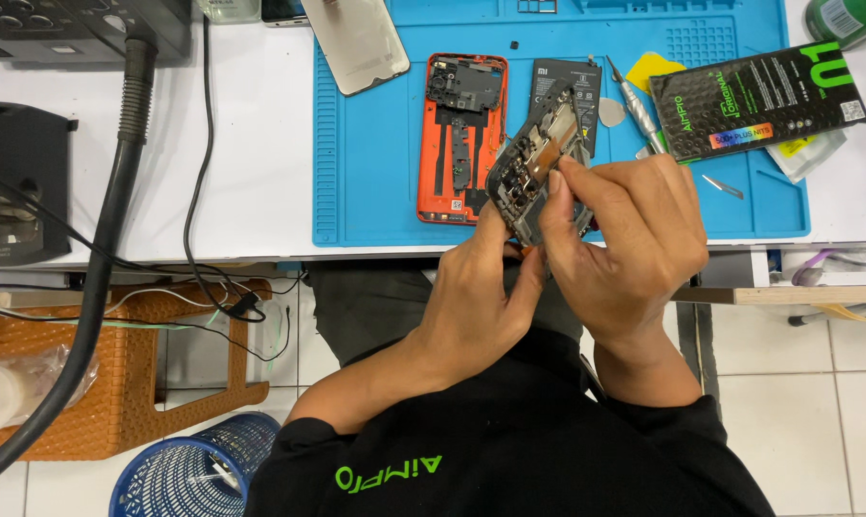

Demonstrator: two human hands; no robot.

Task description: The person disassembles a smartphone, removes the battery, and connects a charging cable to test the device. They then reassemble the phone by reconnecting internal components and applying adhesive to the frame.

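We noted both hands raised together over the near edge of the blue work mat [375, 191]. The left hand [476, 306] was closed on the lower end of an opened phone frame [533, 163], thumb up its side. The right hand [629, 239] was curled over the frame from 3 o'clock, fingertips [559, 177] pinched on a small copper-coloured part near its middle. The frame was tilted, top toward 1 o'clock, its inner boards and dark metal exposed. At 9 o'clock of it an orange phone back shell [457, 139] lay flat on the mat; at 12 o'clock lay a black battery [559, 77]; at 2 o'clock, a black box [758, 96].
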